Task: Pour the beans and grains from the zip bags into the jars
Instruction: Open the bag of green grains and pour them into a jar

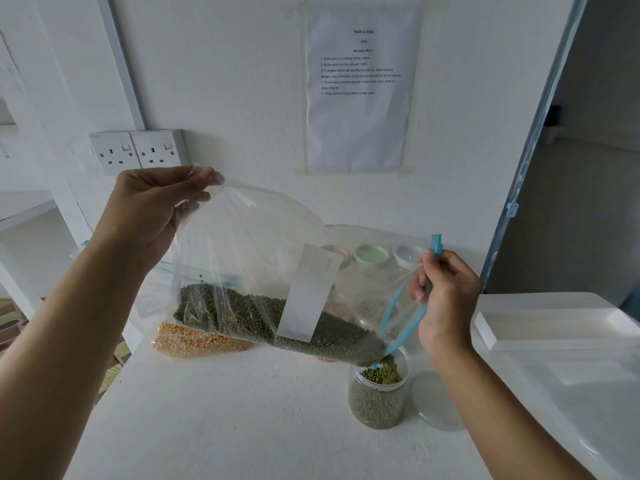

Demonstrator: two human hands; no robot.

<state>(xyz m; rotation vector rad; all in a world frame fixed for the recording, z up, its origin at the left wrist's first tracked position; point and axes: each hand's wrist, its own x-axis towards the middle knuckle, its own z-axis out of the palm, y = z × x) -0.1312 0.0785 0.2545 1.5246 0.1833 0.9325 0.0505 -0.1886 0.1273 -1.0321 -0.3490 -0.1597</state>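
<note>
One white table (pixel 242 427), its left and near edges cut off by the frame; two bags: one clear zip bag of green beans (pixel 249 244) held tilted above the table, mouth low at the right, and one bag of yellow grains (pixel 197 341) lying flat behind it, partly hidden; two hands: left hand (pixel 152 209) pinches the raised bottom corner, right hand (pixel 446 296) grips the blue zip strip (pixel 405 323) at the mouth; four jars: one open jar (pixel 377 400) under the mouth, part-filled with green beans, and three lidded jars (pixel 372 255) by the wall, blurred through the plastic, contents hard to make out; one clear lid (pixel 436 400) just beside the open jar, on its right.
</note>
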